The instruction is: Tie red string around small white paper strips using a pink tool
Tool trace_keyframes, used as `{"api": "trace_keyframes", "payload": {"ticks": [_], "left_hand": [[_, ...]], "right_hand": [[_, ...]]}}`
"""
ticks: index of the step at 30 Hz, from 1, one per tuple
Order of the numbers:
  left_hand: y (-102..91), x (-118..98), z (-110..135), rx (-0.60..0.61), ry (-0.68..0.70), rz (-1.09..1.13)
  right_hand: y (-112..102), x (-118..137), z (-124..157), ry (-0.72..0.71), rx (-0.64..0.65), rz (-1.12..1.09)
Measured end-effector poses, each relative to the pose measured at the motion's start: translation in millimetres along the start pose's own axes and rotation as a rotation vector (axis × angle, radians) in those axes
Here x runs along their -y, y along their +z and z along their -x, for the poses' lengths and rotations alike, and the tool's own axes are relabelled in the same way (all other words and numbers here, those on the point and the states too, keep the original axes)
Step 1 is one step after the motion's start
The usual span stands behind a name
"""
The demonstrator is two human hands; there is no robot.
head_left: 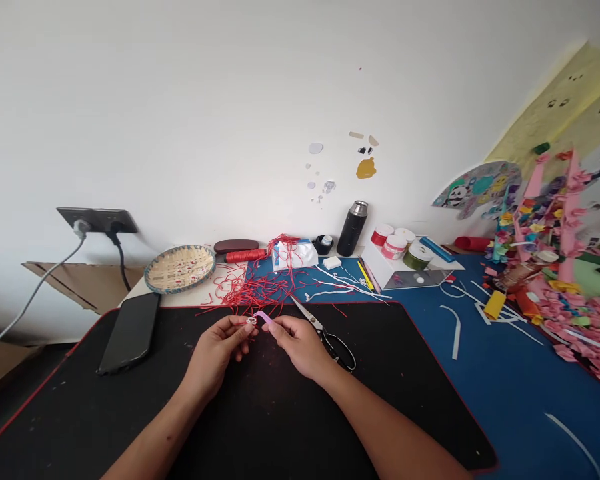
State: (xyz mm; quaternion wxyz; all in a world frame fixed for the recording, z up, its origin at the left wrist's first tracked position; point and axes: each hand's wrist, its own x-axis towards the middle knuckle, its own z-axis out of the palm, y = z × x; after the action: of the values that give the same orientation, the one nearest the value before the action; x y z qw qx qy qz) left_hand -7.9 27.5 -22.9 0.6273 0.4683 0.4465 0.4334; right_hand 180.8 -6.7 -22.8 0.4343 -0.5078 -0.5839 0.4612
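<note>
My left hand (222,345) is closed, its thumb and fingers pinching a small white looped knot (251,321) with a bit of red cord by it. In my right hand (300,341) are pink tweezers (265,317), whose bent tip reaches to the white knot. Both hands are just above the black mat (280,413). Scissors (325,332) lie beside my right hand, blades pointing toward the wall. Behind the hands spreads a tangle of red cord pieces (253,290). Fine detail of the knot is too small to tell.
A woven basket (180,268) and a phone (130,332) lie at left. Along the wall stand a spool of red cord (245,255), a black flask (353,230) and paint jars (394,247). White cords (350,287) lie behind the scissors. Paper flowers (580,320) crowd the right.
</note>
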Motion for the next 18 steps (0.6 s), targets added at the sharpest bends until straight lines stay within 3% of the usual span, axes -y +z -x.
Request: {"api": "trace_keyframes", "payload": {"ticks": [18], "left_hand": [[4.0, -5.7, 0.6, -0.043, 0.016, -0.082]], "right_hand": [[1.7, 1.6, 1.6, -0.009, -0.018, -0.037]]}}
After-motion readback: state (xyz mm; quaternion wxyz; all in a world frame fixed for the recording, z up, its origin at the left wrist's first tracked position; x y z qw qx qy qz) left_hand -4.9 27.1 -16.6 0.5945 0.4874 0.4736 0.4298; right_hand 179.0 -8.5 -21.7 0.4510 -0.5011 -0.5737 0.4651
